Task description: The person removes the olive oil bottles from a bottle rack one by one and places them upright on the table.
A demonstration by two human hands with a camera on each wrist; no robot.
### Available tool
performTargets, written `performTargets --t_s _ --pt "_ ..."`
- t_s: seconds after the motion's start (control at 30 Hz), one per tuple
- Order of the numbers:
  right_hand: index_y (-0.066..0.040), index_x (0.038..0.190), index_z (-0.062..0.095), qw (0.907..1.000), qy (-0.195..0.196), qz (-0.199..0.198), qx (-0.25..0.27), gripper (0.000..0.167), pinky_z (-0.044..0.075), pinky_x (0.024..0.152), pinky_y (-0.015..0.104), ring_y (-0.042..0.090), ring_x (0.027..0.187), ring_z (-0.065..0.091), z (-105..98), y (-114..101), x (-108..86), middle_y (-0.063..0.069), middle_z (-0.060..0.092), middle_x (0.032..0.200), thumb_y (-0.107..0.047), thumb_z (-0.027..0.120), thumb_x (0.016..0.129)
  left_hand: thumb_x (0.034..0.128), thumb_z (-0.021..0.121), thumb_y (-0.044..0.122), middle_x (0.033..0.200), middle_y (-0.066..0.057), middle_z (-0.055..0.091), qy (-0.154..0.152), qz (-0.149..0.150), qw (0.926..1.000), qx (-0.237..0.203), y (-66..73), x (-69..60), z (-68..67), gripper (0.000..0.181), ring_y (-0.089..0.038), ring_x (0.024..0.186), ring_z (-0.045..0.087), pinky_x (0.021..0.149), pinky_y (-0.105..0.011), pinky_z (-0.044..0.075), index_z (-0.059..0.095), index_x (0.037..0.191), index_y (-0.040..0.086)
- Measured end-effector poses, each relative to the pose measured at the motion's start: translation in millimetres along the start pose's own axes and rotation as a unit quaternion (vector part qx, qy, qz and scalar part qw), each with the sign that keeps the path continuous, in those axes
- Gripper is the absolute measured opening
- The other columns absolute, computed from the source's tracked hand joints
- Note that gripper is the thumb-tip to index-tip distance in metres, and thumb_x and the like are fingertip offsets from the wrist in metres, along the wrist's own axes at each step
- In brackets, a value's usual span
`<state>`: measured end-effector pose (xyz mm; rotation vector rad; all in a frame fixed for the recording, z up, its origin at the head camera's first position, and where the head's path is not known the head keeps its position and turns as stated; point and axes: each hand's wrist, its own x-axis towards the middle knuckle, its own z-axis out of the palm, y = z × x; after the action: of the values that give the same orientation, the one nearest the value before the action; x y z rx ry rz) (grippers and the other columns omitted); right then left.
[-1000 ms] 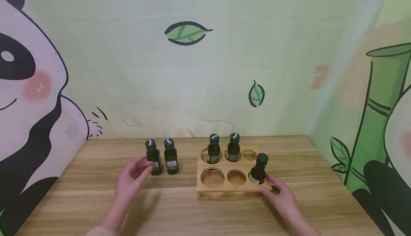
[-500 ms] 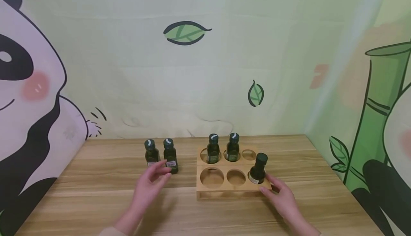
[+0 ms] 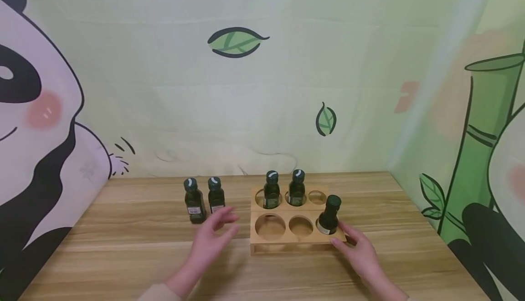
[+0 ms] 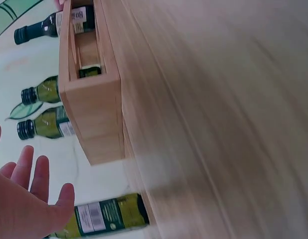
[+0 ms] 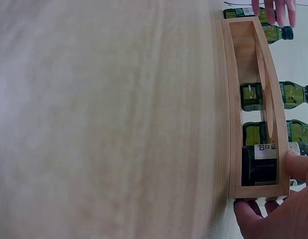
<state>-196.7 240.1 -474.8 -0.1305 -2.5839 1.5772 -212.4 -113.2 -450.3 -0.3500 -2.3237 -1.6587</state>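
Observation:
A wooden rack [image 3: 295,238] with round holes holds two dark green bottles in its back row, one of them at the back left [image 3: 271,191], and a dark bottle [image 3: 329,215] in the front right hole. The right hand [image 3: 361,254] grips the rack's right end, thumb at the front edge; the right wrist view shows its fingers around that end [image 5: 258,191]. The left hand [image 3: 210,242] holds nothing, fingers loosely bent, in front of a standing green bottle [image 3: 216,195] whose lower part it hides. Another green bottle [image 3: 195,206] stands upright to the left.
The wooden table [image 3: 123,246] runs back to a light green cloth backdrop [image 3: 164,87] with printed pandas, leaves and bamboo. Three of the rack's holes hold no bottle: two at the front and a small one at the back right.
The left hand has moved right, from the leftmost bottle past the second one toward the rack. The bottles stay in place, and the right hand stays on the rack's end.

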Motion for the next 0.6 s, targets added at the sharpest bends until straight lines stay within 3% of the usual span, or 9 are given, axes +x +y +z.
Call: performTargets --t_s 0.23,0.6 --pt "0.004 0.14 0.051 1.0 0.001 0.002 0.004 0.057 0.051 0.093 0.042 0.044 0.12 0.052 0 1 0.3 0.027 0.048 0.139 -0.014 0.074 0.09 0.0859 0.074 0.003 0.11 -0.011 0.071 -0.019 0.026 0.9994 -0.016 5.0 5.5 19.3 0.047 -0.028 0.105 0.066 0.103 -0.054 0.042 0.059 0.13 0.003" --pt "0.003 0.14 0.05 0.9999 0.0 0.009 0.008 0.058 0.052 0.09 0.04 0.045 0.12 0.052 0 1 -0.3 0.027 0.047 0.14 -0.014 0.074 0.09 0.0891 0.073 0.013 0.114 -0.007 0.07 -0.056 0.024 0.9977 -0.03 17.3 15.2 45.3 0.048 -0.029 0.111 0.063 0.105 -0.055 0.04 0.057 0.134 0.005"
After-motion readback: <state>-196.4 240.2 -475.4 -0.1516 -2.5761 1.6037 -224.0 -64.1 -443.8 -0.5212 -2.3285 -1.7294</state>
